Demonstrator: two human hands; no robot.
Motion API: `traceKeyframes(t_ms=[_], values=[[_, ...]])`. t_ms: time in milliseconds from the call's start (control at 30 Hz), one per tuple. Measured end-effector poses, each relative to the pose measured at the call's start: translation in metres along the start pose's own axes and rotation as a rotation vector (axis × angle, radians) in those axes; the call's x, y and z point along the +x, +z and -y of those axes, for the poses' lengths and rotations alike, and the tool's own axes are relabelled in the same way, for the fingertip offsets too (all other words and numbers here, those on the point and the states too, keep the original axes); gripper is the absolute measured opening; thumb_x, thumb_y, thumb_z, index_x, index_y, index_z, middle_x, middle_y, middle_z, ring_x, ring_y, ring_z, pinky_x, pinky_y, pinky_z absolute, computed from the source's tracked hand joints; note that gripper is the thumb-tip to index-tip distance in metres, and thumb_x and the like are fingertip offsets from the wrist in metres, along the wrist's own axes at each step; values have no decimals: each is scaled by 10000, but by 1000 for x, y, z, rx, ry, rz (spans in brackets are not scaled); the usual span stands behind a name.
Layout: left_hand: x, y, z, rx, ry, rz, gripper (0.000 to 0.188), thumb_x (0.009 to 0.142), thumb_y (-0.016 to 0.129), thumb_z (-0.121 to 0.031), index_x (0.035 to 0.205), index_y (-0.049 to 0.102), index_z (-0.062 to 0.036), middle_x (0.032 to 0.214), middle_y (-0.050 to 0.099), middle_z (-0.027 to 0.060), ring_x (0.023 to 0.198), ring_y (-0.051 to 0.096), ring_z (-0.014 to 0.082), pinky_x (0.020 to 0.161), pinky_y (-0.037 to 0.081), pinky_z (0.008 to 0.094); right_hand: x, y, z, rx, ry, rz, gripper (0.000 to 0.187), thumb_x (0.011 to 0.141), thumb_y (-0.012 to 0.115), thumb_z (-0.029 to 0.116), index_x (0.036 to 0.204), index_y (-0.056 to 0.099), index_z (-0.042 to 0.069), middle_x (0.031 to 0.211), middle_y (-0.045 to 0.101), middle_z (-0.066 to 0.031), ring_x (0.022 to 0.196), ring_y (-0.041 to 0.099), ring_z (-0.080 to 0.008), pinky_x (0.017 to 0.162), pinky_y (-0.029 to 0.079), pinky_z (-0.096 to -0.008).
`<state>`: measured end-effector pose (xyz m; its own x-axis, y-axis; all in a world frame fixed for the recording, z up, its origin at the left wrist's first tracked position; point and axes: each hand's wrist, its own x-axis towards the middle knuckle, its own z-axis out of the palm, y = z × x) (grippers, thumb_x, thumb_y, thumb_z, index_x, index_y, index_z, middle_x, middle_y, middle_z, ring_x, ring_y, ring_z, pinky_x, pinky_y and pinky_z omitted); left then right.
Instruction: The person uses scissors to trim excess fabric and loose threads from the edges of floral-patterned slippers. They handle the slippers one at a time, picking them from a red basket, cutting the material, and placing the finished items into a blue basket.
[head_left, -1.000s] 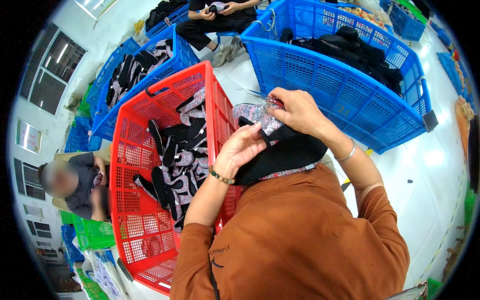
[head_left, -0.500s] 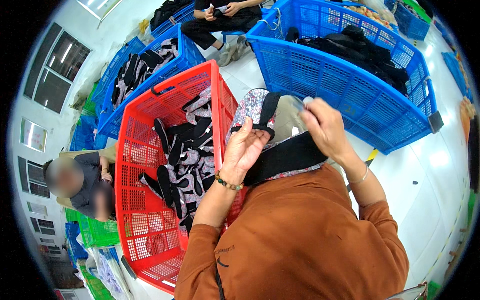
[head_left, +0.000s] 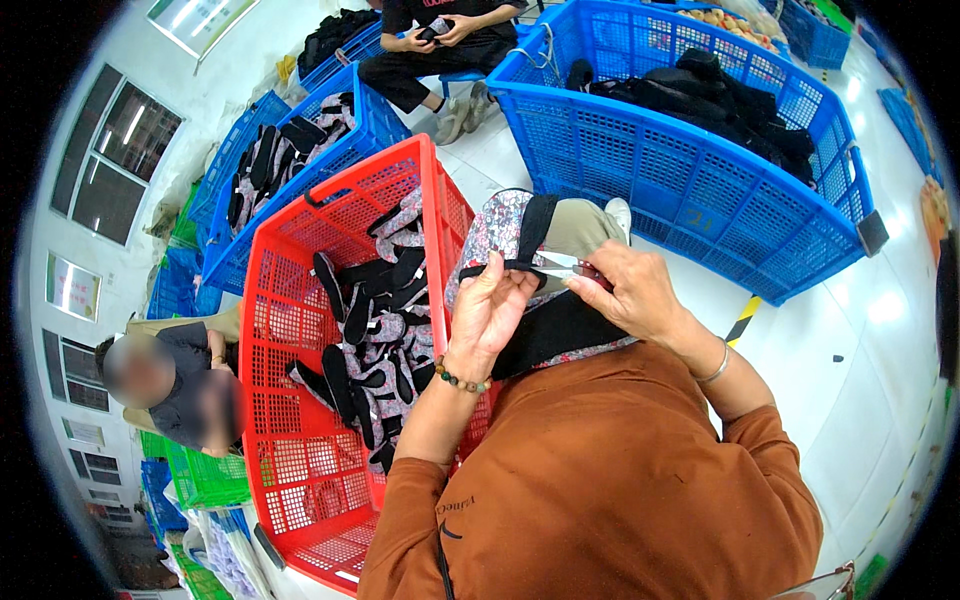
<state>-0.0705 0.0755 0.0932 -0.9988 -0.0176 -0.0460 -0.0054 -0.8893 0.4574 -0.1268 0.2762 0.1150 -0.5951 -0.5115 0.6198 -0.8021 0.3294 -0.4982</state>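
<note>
Over my lap lies a slipper (head_left: 502, 228) with a floral pink-and-grey upper and black trim. My left hand (head_left: 490, 308) pinches the black trim edge between thumb and fingers, palm turned up. Small scissors (head_left: 552, 268) are in my right hand (head_left: 632, 292), the fingers curled round their handles. Their blades point left and meet the trim close to my left fingertips. Whether they cut a thread is too small to tell. A black sole-like piece with a floral edge (head_left: 562, 332) rests across my lap below both hands.
At my left stands a red crate (head_left: 432, 205) of floral and black slippers (head_left: 375, 340). A blue crate (head_left: 650, 150) with black pieces (head_left: 715, 110) stands ahead right, another blue crate (head_left: 375, 110) ahead left. One person (head_left: 450, 40) sits ahead, another (head_left: 180, 370) at far left.
My right hand has come down and left, bringing the scissors to the trim at my left fingers. My left hand keeps its pinch on the slipper.
</note>
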Motion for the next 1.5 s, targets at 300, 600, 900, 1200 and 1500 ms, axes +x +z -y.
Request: traceKeyframes(t_ms=[300,600,900,1200,1500], values=[[-4,1,12,167,-3,88,317,918,526,-242,1058,589,35,1146,590,159,1094,534,272,1004,374,423,3,1,8,-96,-89,-19,310,765,685,349,711,570,67,659,512,-78,580,559,-250,483,419,-357],[-6,-5,12,81,-10,113,328,922,511,-261,1032,603,34,1112,609,158,1084,539,280,1010,360,427,3,0,5,-44,-126,-34,312,757,693,345,702,567,65,660,512,-73,573,556,-246,476,409,-353],[-7,0,20,82,-10,97,317,929,498,-247,1022,607,36,1095,612,166,1082,542,284,1008,363,430,0,4,-2,-8,-102,25,270,780,673,299,756,575,49,665,529,-92,550,544,-278,467,409,-349],[-7,-1,22,119,-9,92,322,925,508,-230,1076,578,46,1129,595,160,1090,538,278,1013,369,421,-1,3,-1,-17,-98,-22,356,786,660,369,640,561,60,615,528,-81,517,544,-257,444,397,-356],[-6,3,24,97,-4,77,275,921,519,-208,1020,608,32,1083,618,130,1052,558,244,1003,380,406,-2,3,-3,-37,-96,-27,348,787,657,363,640,562,62,617,530,-81,520,548,-255,446,398,-354]])
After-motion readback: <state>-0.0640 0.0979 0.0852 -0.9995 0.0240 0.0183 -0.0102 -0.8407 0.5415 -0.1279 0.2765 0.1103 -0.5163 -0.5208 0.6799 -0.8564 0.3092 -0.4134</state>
